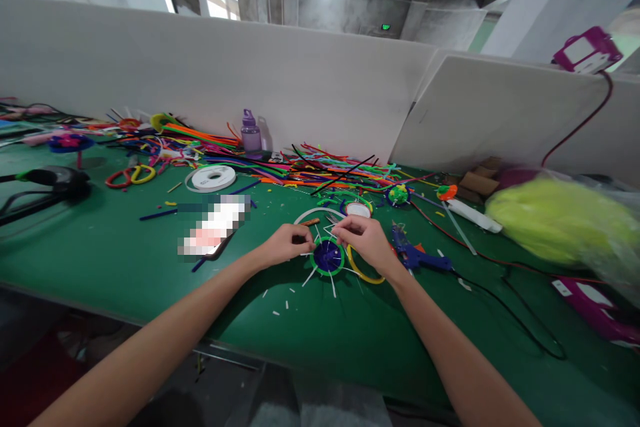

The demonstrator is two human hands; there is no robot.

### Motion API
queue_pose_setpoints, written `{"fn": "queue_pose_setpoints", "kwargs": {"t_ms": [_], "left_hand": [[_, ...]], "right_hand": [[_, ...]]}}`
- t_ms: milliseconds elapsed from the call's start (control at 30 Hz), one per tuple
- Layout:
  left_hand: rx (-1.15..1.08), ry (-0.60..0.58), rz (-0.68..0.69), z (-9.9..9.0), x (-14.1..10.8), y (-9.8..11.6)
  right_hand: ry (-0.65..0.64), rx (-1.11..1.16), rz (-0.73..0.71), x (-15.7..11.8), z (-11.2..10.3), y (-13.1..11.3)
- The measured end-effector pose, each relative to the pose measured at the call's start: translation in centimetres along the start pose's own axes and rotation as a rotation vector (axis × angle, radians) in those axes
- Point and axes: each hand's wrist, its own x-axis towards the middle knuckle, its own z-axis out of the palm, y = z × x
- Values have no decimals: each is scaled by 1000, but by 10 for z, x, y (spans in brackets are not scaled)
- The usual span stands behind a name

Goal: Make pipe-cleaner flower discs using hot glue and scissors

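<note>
A round craft piece [327, 257], dark blue inside with a green rim, lies on the table between my hands. Thin white strips [333, 288] stick out around its edge. My left hand [287, 245] is closed in a pinch at the piece's left rim; what sits between its fingertips is too small to make out. At the upper right of the rim, my right hand [367, 240] pinches the end of a thin white strip. Behind the right hand lie the handles of yellow scissors [367, 278], partly hidden. A blue glue gun [420, 257] rests to the right.
Behind are a white ribbon roll [215, 177], a heap of coloured pipe cleaners [320, 170] and a purple bottle [251, 135]. A phone [215, 227] and red-yellow scissors [131, 176] lie left. A yellow-green bag [555, 220] and the glue gun's black cord [515, 320] are right.
</note>
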Motion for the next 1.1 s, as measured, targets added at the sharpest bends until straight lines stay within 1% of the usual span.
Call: {"fn": "queue_pose_setpoints", "kwargs": {"t_ms": [867,967,1100], "left_hand": [[-1,7,-6,1,-1,-1],[-12,10,-7,1,0,-2],[-16,8,11,1,0,-2]], "right_hand": [[0,3,11,0,0,0],[4,-43,-10,0,1,1],[11,-165,-53,0,1,4]]}}
